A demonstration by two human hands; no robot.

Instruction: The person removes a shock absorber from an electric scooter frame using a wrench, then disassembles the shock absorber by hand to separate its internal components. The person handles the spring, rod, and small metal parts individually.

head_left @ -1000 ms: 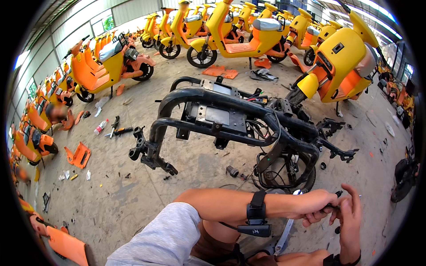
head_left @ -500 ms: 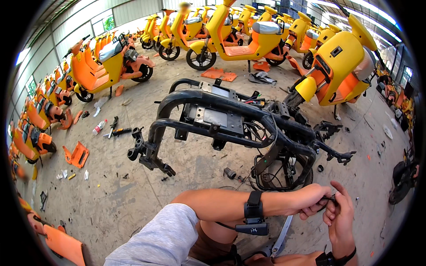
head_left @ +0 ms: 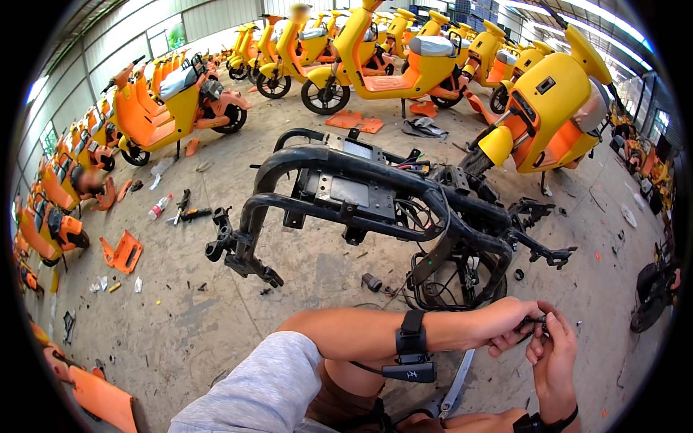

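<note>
Both hands meet at the lower right, just beyond the black scooter frame (head_left: 317, 157). My left hand (head_left: 509, 326) reaches across from the left, its fingers curled round a small dark part (head_left: 535, 322). My right hand (head_left: 554, 346) comes up from below and pinches the other end of that part between thumb and fingers. Much of the part is hidden by the fingers, so its exact kind cannot be made out. The stripped frame lies on the floor in front of me, with metal plates, brackets and loose wires on it.
Yellow and orange scooters (head_left: 404, 68) stand in rows beyond the frame. On the floor to the left lie a hammer (head_left: 182, 206), a plastic bottle (head_left: 160, 207) and an orange plastic panel (head_left: 123, 252). A black wheel (head_left: 653, 289) is at the right edge.
My right index finger has bent down from its raised position onto the small dark part. Both hands otherwise stay nearly in place, and the view has shifted very slightly.
</note>
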